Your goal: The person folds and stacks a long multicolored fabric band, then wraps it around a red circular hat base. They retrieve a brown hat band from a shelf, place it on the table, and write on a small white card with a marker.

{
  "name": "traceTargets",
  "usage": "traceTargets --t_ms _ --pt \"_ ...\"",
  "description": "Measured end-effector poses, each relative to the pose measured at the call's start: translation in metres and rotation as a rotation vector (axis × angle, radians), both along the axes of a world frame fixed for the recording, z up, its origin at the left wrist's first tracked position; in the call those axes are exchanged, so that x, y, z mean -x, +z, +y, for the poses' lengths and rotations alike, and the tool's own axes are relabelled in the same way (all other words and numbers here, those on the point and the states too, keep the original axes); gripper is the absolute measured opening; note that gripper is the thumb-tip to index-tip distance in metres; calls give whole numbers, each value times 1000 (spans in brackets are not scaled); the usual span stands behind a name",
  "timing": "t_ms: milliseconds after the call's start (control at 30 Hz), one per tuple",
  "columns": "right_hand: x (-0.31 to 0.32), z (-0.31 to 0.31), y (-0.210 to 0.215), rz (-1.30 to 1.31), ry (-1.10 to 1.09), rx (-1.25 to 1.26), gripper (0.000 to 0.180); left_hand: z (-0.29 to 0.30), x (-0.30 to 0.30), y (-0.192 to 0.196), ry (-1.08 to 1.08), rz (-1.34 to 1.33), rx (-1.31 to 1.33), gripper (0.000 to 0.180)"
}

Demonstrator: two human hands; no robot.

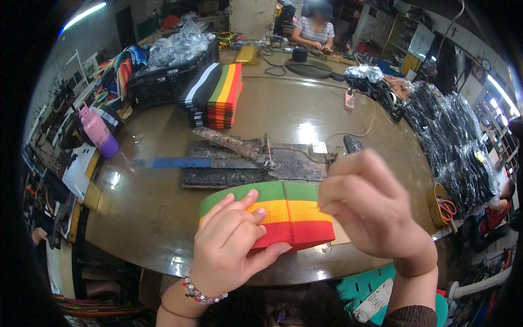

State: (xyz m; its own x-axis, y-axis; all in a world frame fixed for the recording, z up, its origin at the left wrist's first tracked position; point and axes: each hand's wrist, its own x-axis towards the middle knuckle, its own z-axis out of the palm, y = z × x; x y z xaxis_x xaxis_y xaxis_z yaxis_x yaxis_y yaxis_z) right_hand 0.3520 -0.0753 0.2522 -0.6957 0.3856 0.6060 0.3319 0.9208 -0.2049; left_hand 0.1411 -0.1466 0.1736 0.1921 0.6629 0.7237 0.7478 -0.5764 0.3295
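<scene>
A wide webbing strap [305,211], striped green, yellow and red, curves in a loop above the near edge of the table, with a seam line across it. My left hand [229,234], wearing a beaded bracelet, grips the strap's left part, thumb below and fingers over its face. At the strap's right end, my right hand [370,207] is closed, its fingers pinched and slightly blurred; what they hold, if anything, is hidden. Just beyond the strap lies a dark, stained board [218,177] bearing a blue flat bar [182,162], a crusted bar [226,141] and a thin upright rod [268,146].
Stacked striped straps [224,90] stand at the far left, beside a black crate [163,82] of plastic-wrapped items. A pink-purple bottle [98,131] stands on the left. Plastic-wrapped black bundles [452,136] line the right edge. A cable [372,117] crosses the table. Another person [314,30] sits opposite.
</scene>
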Motion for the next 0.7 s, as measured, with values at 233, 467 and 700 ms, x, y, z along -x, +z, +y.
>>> traceTargets --t_ms 233,467,700 --pt "32 16 -32 -172 115 183 17 -1 3 -2 4 -36 8 34" --pt "22 10 0 -109 17 97 14 0 2 -1 -26 -32 -13 34" --pt "40 13 -16 -347 61 58 19 0 6 -4 -21 -15 30 38"
